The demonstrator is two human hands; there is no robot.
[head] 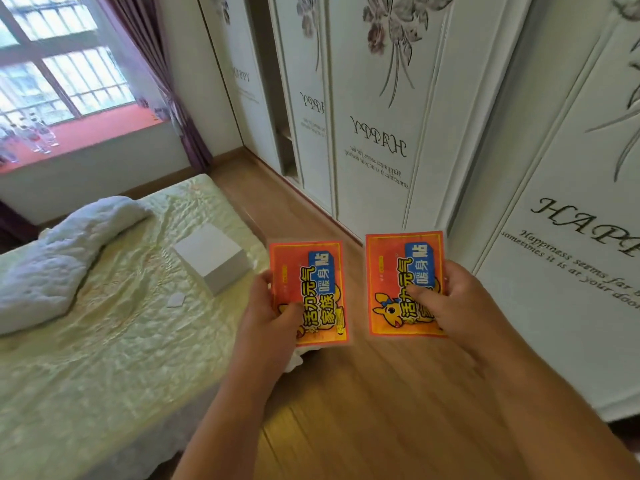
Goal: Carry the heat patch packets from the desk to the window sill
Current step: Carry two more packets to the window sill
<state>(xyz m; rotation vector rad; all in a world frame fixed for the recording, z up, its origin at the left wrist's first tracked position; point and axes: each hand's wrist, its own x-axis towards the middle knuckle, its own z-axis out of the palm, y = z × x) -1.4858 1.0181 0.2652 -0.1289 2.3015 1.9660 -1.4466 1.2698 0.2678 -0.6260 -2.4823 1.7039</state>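
Fingers (290, 311) of each hand clamped on one heat patch packet (309, 292), window sill (104, 128) well apart.

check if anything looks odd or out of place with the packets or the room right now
Nothing about the two orange heat patch packets stands out: the left hand holds one and the right hand the other, both flat and intact. One oddity: the wardrobe door lettering reads mirrored. The white quilt lies bunched on the bed.

Two bare forearms reach in from the bottom edge — no sleeves, cuffs, watch or bands visible on either. The left hand (273, 317) and right hand (450, 303) wear no gloves and no rings — thumbnails short, plain, unpainted.
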